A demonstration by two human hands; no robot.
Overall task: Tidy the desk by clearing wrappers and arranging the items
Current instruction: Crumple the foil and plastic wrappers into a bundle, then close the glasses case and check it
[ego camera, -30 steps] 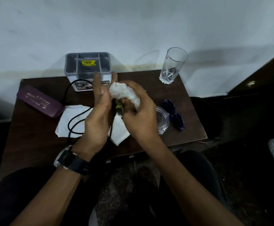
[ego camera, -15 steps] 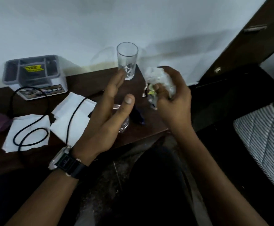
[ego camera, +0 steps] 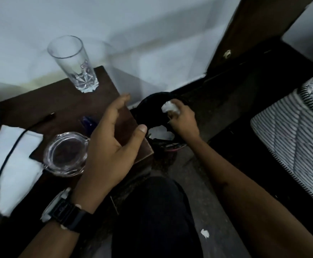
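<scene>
The crumpled white wrapper [ego camera: 169, 107] is gripped in the curled fingers of the right hand [ego camera: 182, 120], which is held over the mouth of a dark bin [ego camera: 148, 112] on the floor just right of the desk [ego camera: 40, 101]. Something white [ego camera: 159, 132] can already be seen lying inside the bin. The wrapper is not yet released, so this disposal is judged to be nearly, but not fully, done.

The left hand [ego camera: 113, 146] is held above the desk's right edge with fingers spread wide and thumb out; nothing is held in it.

On the desk, arranging appears largely left to do. A glass ashtray [ego camera: 66, 155] is seen at the near side, a tall tumbler [ego camera: 73, 64] at the far corner, and a small blue object [ego camera: 88, 121] between them, partly hidden by the left hand. At the left, white paper sheets [ego camera: 16, 164] are crossed by a black cable [ego camera: 8, 159]. A small white scrap [ego camera: 205, 233] is left on the floor nearby.
</scene>
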